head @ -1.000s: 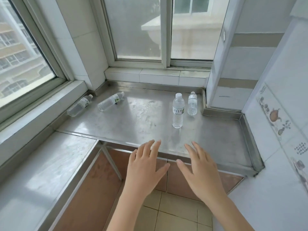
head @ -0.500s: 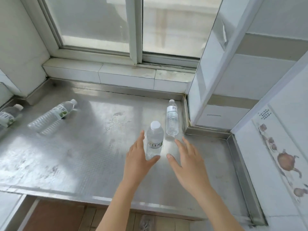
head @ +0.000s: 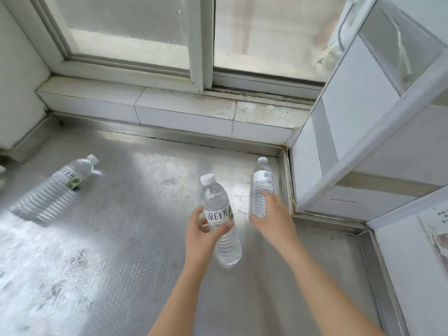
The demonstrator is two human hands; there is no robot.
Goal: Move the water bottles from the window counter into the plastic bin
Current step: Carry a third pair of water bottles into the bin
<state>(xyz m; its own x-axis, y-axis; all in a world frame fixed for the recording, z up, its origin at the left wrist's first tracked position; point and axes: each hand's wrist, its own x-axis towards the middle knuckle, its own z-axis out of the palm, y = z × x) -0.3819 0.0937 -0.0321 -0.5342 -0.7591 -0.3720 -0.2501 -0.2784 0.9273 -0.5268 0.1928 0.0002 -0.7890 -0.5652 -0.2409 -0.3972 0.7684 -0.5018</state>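
Two clear water bottles with white caps stand upright on the steel window counter (head: pixel 121 238). My left hand (head: pixel 201 235) wraps its fingers and thumb around the label of the nearer bottle (head: pixel 219 214). My right hand (head: pixel 272 218) reaches the farther bottle (head: pixel 262 183) by the right wall, its fingers against the lower body; a closed grasp is not visible. A third bottle (head: pixel 58 185) lies on its side at the left. The plastic bin is not in view.
A tiled sill (head: pixel 184 105) and a sliding window (head: pixel 201 40) run along the back of the counter. A white tiled column (head: pixel 339 132) bounds the counter on the right. A raised steel lip (head: pixel 287 180) edges the counter beside the farther bottle.
The view has moved closer over the counter. My left hand has closed around the nearer bottle, and my right hand has moved forward to the farther bottle.
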